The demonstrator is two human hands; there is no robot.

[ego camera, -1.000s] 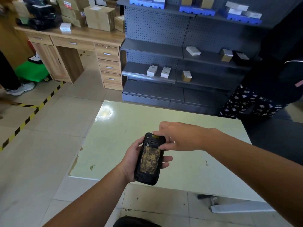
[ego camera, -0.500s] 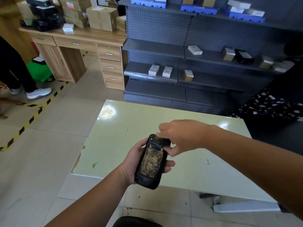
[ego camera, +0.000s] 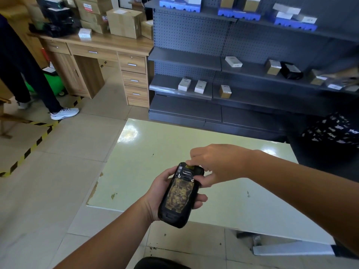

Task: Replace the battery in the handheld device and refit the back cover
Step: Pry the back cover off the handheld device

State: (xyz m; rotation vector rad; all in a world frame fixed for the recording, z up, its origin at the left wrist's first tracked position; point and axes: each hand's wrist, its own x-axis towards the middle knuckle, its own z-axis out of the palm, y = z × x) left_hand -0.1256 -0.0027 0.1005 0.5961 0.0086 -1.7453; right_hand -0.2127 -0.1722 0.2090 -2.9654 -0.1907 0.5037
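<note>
**Helper:** What have you got hold of there?

**Me:** My left hand (ego camera: 161,193) is wrapped around the handheld device (ego camera: 179,195) from underneath, fingers curled up its far side, back facing me. I'm holding it in the air over the near edge of the pale green table (ego camera: 194,152), not resting it on anything. My right hand (ego camera: 215,164) is pinched at the top end, fingertips on the strip by the yellow tag and thumb against the side. That hand grips nothing loose; it only presses on the device.

**Helper:** What could go wrong from here?

**Me:** Mostly a drop, I think. The device hangs over the table edge and the tiled floor (ego camera: 58,171), and if I pry hard at the top the body could twist out of my left palm. The back cover (ego camera: 180,195), the mottled gold and brown panel, looks fully seated, with two small fasteners at its upper corners. If those are latches and I lever the cover before both are released, I could snap a tab. If it pops free suddenly, it may fly off the table. I also see no spare battery on the table, so the swap could stall.

**Helper:** Any brand or label you can read?

**Me:** Not on the device; the yellow tag is too small to make out. The cardboard boxes (ego camera: 124,22) on the wooden desk (ego camera: 108,43) carry a red and white sticker, but its print is unreadable from here
</note>
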